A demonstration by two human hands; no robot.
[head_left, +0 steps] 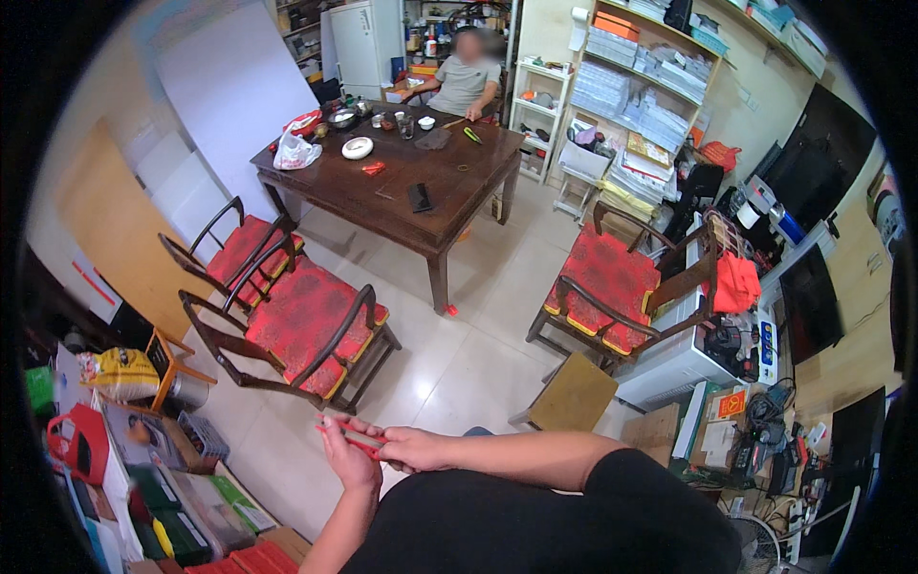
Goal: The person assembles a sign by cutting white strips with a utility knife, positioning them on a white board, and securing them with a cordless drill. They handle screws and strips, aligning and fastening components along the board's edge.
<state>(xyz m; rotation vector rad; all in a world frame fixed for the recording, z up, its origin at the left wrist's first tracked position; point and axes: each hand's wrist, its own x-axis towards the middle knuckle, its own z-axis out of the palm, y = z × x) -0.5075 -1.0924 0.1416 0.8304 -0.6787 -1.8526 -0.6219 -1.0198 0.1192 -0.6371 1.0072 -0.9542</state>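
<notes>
Close in front of my body, my left hand and my right hand meet over the tiled floor. Both are closed on a slim red object with a pale greyish part, too small to name. Some red also shows by the left fingertips. My right fingers grip its near end, while the left palm and fingers support it from the other side. Part of it is hidden by the fingers.
Ahead stands a dark wooden table bearing a white dish, a black phone and a plastic bag. Behind it sits a person. Red-cushioned chairs flank me, with a low stool at right.
</notes>
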